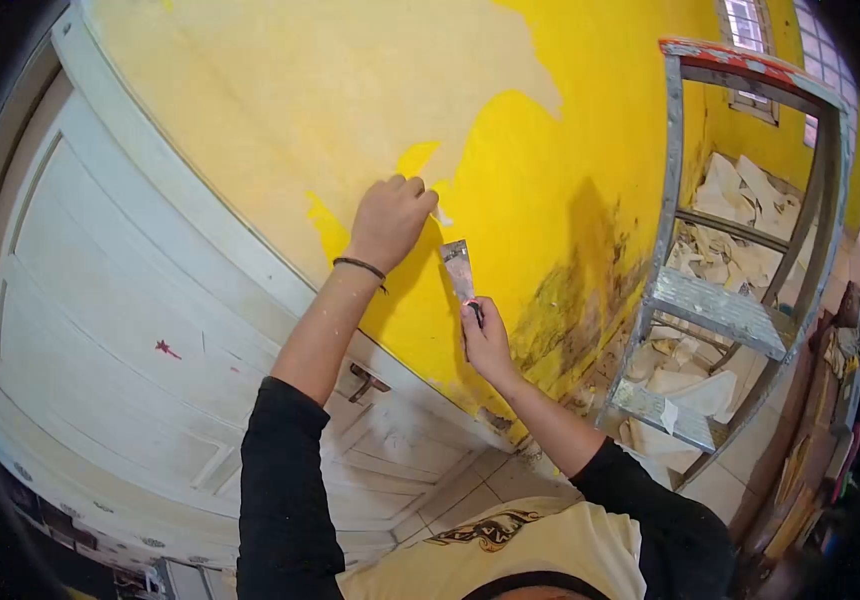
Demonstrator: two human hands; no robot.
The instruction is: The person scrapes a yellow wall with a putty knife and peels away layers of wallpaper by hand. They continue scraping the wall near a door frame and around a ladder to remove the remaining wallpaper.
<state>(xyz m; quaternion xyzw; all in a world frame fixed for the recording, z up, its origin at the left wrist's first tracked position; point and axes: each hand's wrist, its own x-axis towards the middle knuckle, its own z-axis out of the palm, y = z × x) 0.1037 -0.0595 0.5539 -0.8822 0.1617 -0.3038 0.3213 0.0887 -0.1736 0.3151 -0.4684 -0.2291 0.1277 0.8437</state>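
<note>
My left hand (390, 222) is up against the wall, its fingers pinched at the lower edge of a bare patch. A small whitish flake of peeling paint (443, 215) sticks out from its fingertips. Lower and to the right, my right hand (488, 345) is closed around the handle of a paint scraper (460, 272). The scraper's flat metal blade is smeared with pale residue and points up, just below the flake. Around both hands the wall (510, 190) is yellow, with a large beige area where the paint is gone.
A white panelled door (120, 290) with a handle (365, 380) stands to the left. At the right is a metal stepladder (720, 310), with peeled paint sheets (745, 190) littering the floor behind it. Dark stains (565, 310) mark the lower wall. Piled items (820, 430) line the far right.
</note>
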